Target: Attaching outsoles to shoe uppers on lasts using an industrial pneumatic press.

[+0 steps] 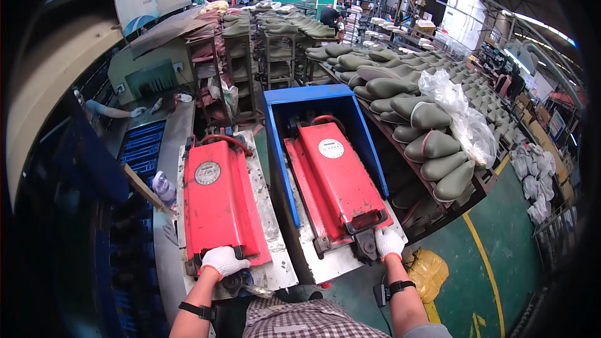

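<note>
Two red metal machine covers lie side by side before me, each with a round dial plate on top. My left hand (225, 261), in a white knit glove, is closed over the black handle at the front edge of the left red cover (219, 206). At the front right corner of the right red cover (335, 178), my gloved right hand (389, 242) has its fingers curled beside a black latch (365, 245). What those fingers hold is hidden. A black handle (366, 220) on the right cover stands free of my hands.
A blue metal hood (311, 92) surrounds the right machine's back and sides. Olive-green shoe-shaped pieces (435, 144) fill a rack at right, partly under clear plastic (463, 112). A yellow bag (428, 273) lies on the floor. At left, another person's gloved hand (138, 112) is over a bench.
</note>
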The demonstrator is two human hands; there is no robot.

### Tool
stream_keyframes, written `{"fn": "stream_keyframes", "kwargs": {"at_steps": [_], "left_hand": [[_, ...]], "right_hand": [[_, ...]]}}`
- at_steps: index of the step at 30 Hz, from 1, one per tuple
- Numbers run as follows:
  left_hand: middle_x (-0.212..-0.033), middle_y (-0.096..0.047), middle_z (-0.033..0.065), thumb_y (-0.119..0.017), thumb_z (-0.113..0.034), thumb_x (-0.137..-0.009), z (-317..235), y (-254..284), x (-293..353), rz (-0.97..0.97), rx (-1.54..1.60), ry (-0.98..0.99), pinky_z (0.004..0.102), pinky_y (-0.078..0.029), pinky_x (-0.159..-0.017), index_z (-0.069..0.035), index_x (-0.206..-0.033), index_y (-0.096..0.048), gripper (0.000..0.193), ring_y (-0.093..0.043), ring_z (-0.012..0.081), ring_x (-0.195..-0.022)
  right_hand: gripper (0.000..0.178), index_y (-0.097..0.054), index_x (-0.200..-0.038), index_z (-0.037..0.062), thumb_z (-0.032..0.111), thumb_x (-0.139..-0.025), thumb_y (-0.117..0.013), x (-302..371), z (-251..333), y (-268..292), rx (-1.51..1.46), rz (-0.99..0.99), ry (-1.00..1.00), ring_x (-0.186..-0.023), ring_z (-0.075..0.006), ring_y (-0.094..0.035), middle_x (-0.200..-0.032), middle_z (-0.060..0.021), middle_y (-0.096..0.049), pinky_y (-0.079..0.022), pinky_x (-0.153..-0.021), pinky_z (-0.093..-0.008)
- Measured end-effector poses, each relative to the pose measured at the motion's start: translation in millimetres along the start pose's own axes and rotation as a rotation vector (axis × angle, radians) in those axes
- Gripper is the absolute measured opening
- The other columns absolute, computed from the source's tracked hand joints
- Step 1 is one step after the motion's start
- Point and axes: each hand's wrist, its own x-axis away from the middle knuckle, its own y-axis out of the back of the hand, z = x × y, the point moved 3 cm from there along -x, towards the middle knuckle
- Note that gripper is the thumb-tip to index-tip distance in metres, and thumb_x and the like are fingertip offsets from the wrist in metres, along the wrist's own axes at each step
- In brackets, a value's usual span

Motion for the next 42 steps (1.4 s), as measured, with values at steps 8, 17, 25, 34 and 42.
{"fn": "stream_keyframes", "kwargs": {"at_steps": [8,17,25,34,42], "left_hand": [[-0.102,-0.075,0.0233,-0.068,-0.064,-0.08,-2.2,1.6,1.3,0.01,-0.003,-0.009,0.0465,-0.057,-0.087,-0.004,-0.1,-0.079,0.064,-0.074,0.0377,-0.096],[-0.101,-0.076,0.022,-0.068,-0.062,-0.081,-2.3,1.6,1.2,0.011,0.003,-0.015,0.0455,-0.057,-0.086,-0.006,-0.1,-0.08,0.061,-0.074,0.0367,-0.094],[-0.101,-0.076,0.0219,-0.068,-0.062,-0.08,-5.3,6.0,5.0,0.021,-0.001,-0.012,0.0455,-0.058,-0.085,-0.006,-0.1,-0.08,0.061,-0.074,0.0367,-0.093],[-0.097,-0.075,0.0224,-0.069,-0.062,-0.077,1.8,-4.6,-4.9,-0.022,0.02,-0.009,0.045,-0.058,-0.084,-0.005,-0.096,-0.079,0.061,-0.074,0.0368,-0.091],[-0.101,-0.075,0.0225,-0.067,-0.059,-0.08,0.7,0.5,2.4,-0.005,0.018,-0.005,0.0455,-0.058,-0.086,-0.005,-0.1,-0.079,0.06,-0.074,0.0373,-0.095]], "right_hand": [[0.046,-0.075,-0.101,0.0099,0.045,-0.097,-0.047,2.4,2.9,3.8,-0.005,-0.007,-0.002,-0.099,-0.0428,-0.07,-0.103,-0.023,-0.073,-0.053,-0.087,-0.0509],[0.047,-0.075,-0.1,0.0087,0.046,-0.097,-0.047,2.8,3.9,4.1,0.003,0.004,-0.04,-0.1,-0.0425,-0.07,-0.104,-0.0242,-0.073,-0.052,-0.088,-0.0509],[0.045,-0.075,-0.097,0.0087,0.045,-0.095,-0.049,1.4,0.3,1.5,-0.008,-0.021,-0.043,-0.099,-0.0434,-0.07,-0.102,-0.0247,-0.073,-0.053,-0.087,-0.0514],[0.043,-0.075,-0.1,0.0117,0.045,-0.097,-0.048,-2.1,-3.1,-1.4,0.049,-0.046,-0.01,-0.094,-0.0428,-0.071,-0.1,-0.0218,-0.074,-0.054,-0.082,-0.0518],[0.042,-0.076,-0.104,0.0114,0.044,-0.096,-0.051,-1.6,-5.7,-7.3,0.015,-0.06,0.004,-0.095,-0.0419,-0.071,-0.1,-0.0216,-0.074,-0.054,-0.084,-0.0509]]}}
